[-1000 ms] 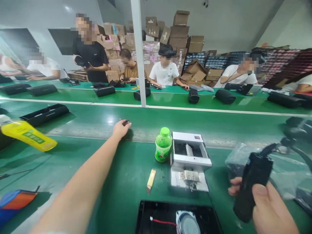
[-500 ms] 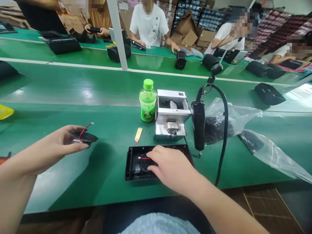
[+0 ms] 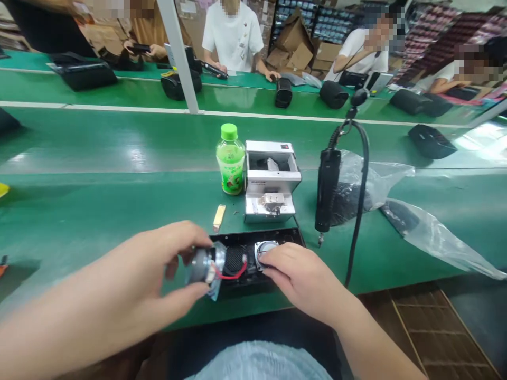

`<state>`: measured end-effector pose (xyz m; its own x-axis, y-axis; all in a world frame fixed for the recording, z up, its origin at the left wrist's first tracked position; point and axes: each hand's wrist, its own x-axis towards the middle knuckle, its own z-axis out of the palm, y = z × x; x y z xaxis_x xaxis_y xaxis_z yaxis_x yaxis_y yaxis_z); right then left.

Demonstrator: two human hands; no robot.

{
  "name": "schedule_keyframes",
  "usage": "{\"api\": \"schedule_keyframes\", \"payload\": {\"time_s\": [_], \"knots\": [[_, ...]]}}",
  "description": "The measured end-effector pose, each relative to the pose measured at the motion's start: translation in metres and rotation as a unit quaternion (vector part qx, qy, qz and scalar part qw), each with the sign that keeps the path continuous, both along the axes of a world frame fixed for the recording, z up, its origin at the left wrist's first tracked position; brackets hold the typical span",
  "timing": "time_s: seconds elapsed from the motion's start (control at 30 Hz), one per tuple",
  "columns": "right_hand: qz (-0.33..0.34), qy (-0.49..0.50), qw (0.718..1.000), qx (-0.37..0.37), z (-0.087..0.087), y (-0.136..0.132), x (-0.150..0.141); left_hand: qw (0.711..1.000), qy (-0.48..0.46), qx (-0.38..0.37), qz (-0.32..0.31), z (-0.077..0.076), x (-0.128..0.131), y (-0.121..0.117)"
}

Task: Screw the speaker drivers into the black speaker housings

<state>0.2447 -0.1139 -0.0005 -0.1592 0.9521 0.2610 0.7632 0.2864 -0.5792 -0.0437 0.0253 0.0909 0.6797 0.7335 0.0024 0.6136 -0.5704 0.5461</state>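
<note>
A black plastic speaker housing (image 3: 291,235) lies open side up on the bench in front of me, with a round mesh grille (image 3: 235,260) showing inside. My left hand (image 3: 158,264) is closed round a speaker driver (image 3: 201,265) with a red wire, held tilted over the housing's left end; motion blurs it slightly. On the right, my right hand (image 3: 303,272) pinches a second speaker driver (image 3: 264,247), which sits inside the housing; my fingers partly hide it.
Behind the housing stand a green-capped bottle (image 3: 230,161) and a white screw feeder (image 3: 271,182). A black electric screwdriver (image 3: 328,190) hangs to their right, beside plastic-wrapped parts (image 3: 352,195). A small yellow block (image 3: 219,216) lies on the bench. Several people work across the belt.
My left hand has brought its driver rightward from the left of the bench to over the housing. My right hand stays at the housing, and the driver under its fingers now shows.
</note>
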Motion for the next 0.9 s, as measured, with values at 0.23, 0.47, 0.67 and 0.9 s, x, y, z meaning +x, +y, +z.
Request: {"api": "schedule_keyframes", "payload": {"time_s": [0.23,0.47,0.67,0.9], "knots": [[0.013,0.025,1.000,0.012,0.008,0.020,0.000,0.996,0.021,-0.038,-0.076,-0.013,0.056,-0.012],[-0.023,0.057,0.998,0.013,0.010,0.025,-0.001,0.998,0.001,0.053,-0.024,-0.047,0.043,-0.020],[0.034,0.056,0.998,0.004,0.018,0.028,0.006,0.982,0.119,0.123,-0.082,-0.063,0.049,-0.020],[0.013,0.022,1.000,-0.016,0.013,0.028,0.001,0.960,0.240,0.114,-0.089,-0.063,0.065,-0.023]]}}
